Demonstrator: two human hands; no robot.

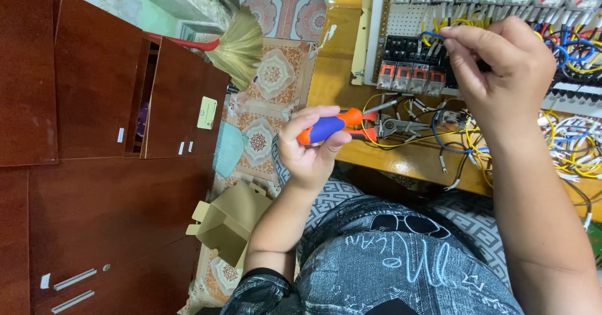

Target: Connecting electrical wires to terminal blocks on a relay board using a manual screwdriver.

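My left hand [310, 149] is closed around a screwdriver [335, 126] with an orange and blue handle, its metal shaft pointing right toward the wiring. My right hand [501, 64] is raised over an electrical panel [401, 23] and pinches the end of a blue wire [433, 36] between thumb and fingers. The wire loops down into a tangle of yellow and blue wires [451, 141]. A grey metal plier-like tool [398, 127] lies among those wires, just past the screwdriver tip.
The panel holds a row of orange-topped relays [411, 77], black terminal blocks and white modules along the top, on a wooden board [338, 70]. Dark red wooden cabinets [94, 133] fill the left. A straw broom [238, 45] and an open cardboard box [229, 224] are on the patterned tile floor.
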